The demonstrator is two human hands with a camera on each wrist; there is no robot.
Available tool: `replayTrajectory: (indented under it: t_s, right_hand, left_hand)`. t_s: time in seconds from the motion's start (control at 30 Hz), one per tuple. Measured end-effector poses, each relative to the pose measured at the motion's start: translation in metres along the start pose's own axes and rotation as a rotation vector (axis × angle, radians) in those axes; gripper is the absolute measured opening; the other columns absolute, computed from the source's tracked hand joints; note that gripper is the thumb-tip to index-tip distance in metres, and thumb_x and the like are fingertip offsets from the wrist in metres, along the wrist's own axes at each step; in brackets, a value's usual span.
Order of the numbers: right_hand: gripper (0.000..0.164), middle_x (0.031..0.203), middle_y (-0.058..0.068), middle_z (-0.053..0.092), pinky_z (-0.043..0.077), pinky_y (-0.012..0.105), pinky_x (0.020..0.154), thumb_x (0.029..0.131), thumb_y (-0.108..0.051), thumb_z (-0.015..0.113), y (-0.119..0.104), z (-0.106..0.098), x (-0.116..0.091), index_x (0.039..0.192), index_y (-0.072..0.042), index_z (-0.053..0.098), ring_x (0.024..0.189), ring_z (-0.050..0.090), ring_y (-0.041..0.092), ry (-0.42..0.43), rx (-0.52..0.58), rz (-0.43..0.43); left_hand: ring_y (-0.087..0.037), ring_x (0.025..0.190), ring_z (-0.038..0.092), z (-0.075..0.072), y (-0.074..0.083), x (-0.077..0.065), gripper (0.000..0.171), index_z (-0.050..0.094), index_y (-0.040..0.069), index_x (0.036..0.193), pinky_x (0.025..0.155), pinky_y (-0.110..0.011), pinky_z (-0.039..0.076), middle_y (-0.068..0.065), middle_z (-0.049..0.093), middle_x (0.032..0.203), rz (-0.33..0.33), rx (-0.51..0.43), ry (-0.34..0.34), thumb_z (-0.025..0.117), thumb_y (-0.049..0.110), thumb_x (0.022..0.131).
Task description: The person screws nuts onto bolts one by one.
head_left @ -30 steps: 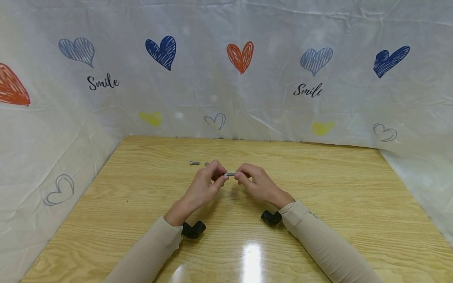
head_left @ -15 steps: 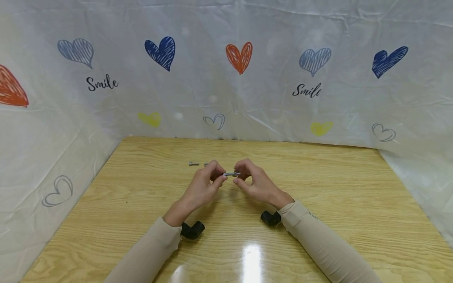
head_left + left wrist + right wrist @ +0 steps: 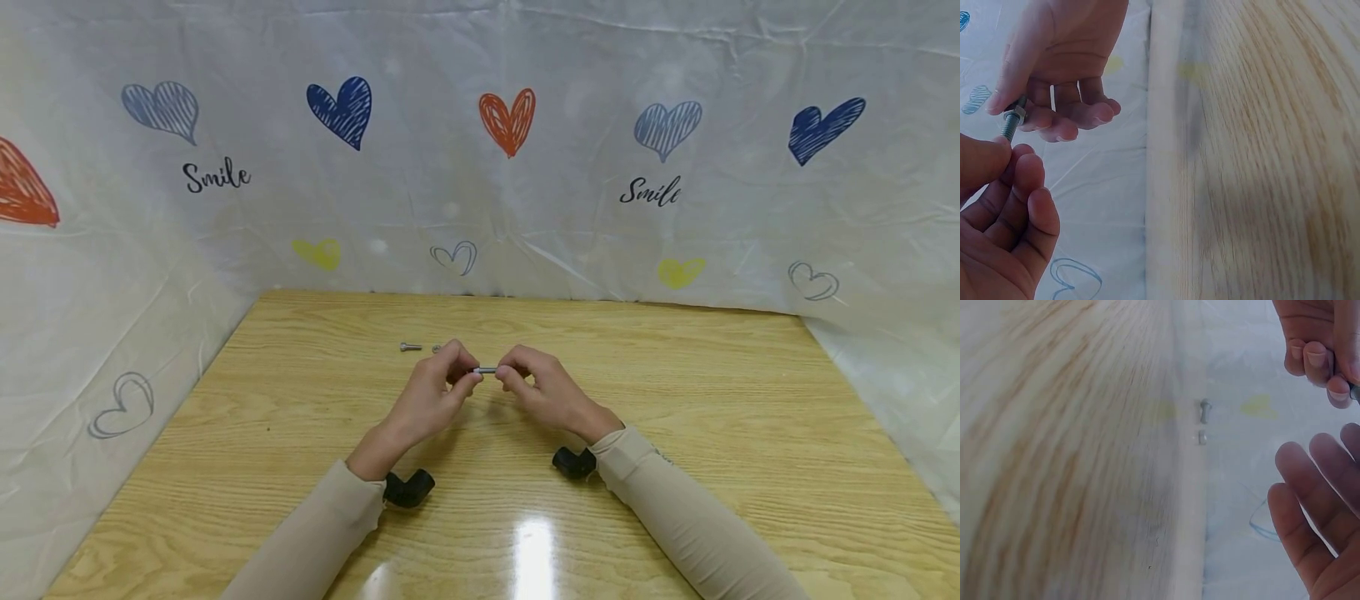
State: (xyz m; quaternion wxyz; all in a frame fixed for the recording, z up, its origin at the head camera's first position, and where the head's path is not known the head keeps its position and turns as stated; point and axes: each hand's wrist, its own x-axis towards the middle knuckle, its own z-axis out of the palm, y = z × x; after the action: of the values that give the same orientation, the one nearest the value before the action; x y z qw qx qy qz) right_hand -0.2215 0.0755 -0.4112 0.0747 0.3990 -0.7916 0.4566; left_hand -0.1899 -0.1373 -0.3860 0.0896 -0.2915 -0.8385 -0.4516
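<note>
My left hand [image 3: 431, 387] pinches a silver bolt [image 3: 487, 370] between thumb and fingers, holding it level above the table. The bolt's head is hidden in that hand. On its threaded shank sits a hex nut [image 3: 1017, 113], visible in the left wrist view. My right hand [image 3: 551, 390] has thumb and forefinger on the nut at the bolt's free end, while its other fingers are spread loosely. In the head view these fingertips cover the nut. Behind the left hand lie a second bolt [image 3: 410, 347] and a second nut [image 3: 437, 349], apart from each other.
The wood-grain table [image 3: 675, 400] spreads out beneath both hands. A white sheet [image 3: 570, 208] printed with hearts stands along its back and sides. Black wrist-camera pieces [image 3: 408, 488] stick out at the wrists.
Half a second ago the right thumb and fingers were parted and the nut showed; now they have come together on it again. The left hand has kept its hold on the bolt.
</note>
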Motion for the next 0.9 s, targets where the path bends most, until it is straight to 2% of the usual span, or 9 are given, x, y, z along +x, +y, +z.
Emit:
replayTrajectory:
  t_s: [0.17, 0.3, 0.4, 0.57, 0.8, 0.9]
  right_hand:
    - [0.018, 0.095, 0.004, 0.061, 0.05, 0.034, 0.072, 0.1, -0.023, 0.052, -0.0015, 0.0001, -0.0001, 0.111, -0.01, 0.057, 0.079, 0.058, 0.012, -0.001, 0.02, 0.045]
    - [0.032, 0.103, 0.0, 0.058, 0.051, 0.038, 0.074, 0.094, -0.023, 0.064, -0.0039, 0.0003, -0.0008, 0.121, -0.013, 0.05, 0.08, 0.06, 0.01, 0.011, 0.05, 0.072]
    - [0.033, 0.103, 0.004, 0.058, 0.052, 0.036, 0.074, 0.092, -0.017, 0.066, -0.0038, 0.0009, -0.0007, 0.119, -0.012, 0.049, 0.079, 0.06, 0.01, 0.014, 0.059, 0.041]
    - [0.019, 0.096, 0.005, 0.061, 0.051, 0.029, 0.072, 0.095, -0.01, 0.061, -0.0004, 0.0027, 0.0005, 0.112, -0.011, 0.051, 0.077, 0.06, 0.01, 0.02, 0.044, -0.022]
    - [0.006, 0.089, -0.002, 0.059, 0.05, 0.028, 0.072, 0.099, -0.016, 0.054, 0.0001, 0.0019, 0.0004, 0.103, -0.012, 0.057, 0.077, 0.058, 0.008, 0.015, 0.006, -0.018]
    - [0.009, 0.086, -0.004, 0.058, 0.049, 0.028, 0.071, 0.1, -0.018, 0.051, 0.0002, 0.001, 0.0003, 0.097, -0.015, 0.06, 0.077, 0.057, 0.007, 0.017, -0.011, -0.02]
  left_hand:
    - [-0.012, 0.068, 0.055, 0.0002, -0.0002, 0.0002, 0.007, 0.055, 0.008, 0.097, 0.062, -0.029, 0.049, 0.001, 0.058, 0.081, -0.005, -0.005, 0.001, 0.06, 0.005, 0.094]
    - [-0.011, 0.069, 0.055, 0.0002, -0.0005, -0.0001, 0.006, 0.055, 0.008, 0.098, 0.063, -0.029, 0.049, 0.001, 0.058, 0.081, -0.016, -0.007, 0.002, 0.059, 0.005, 0.095]
    - [-0.011, 0.069, 0.056, 0.0002, -0.0007, -0.0002, 0.006, 0.055, 0.008, 0.098, 0.063, -0.029, 0.049, 0.001, 0.058, 0.082, -0.019, -0.004, 0.003, 0.059, 0.006, 0.095]
    - [-0.011, 0.069, 0.056, 0.0001, -0.0009, 0.0001, 0.006, 0.055, 0.008, 0.098, 0.063, -0.029, 0.049, 0.001, 0.059, 0.082, -0.017, -0.001, 0.005, 0.059, 0.006, 0.095]
    - [-0.013, 0.069, 0.056, -0.0005, -0.0002, 0.0001, 0.006, 0.055, 0.008, 0.099, 0.063, -0.029, 0.049, 0.001, 0.059, 0.083, -0.008, -0.007, 0.007, 0.059, 0.006, 0.095]
    - [-0.012, 0.068, 0.055, -0.0002, 0.0002, 0.0007, 0.006, 0.055, 0.008, 0.098, 0.062, -0.029, 0.049, 0.002, 0.059, 0.082, 0.0, -0.006, 0.005, 0.059, 0.006, 0.095]
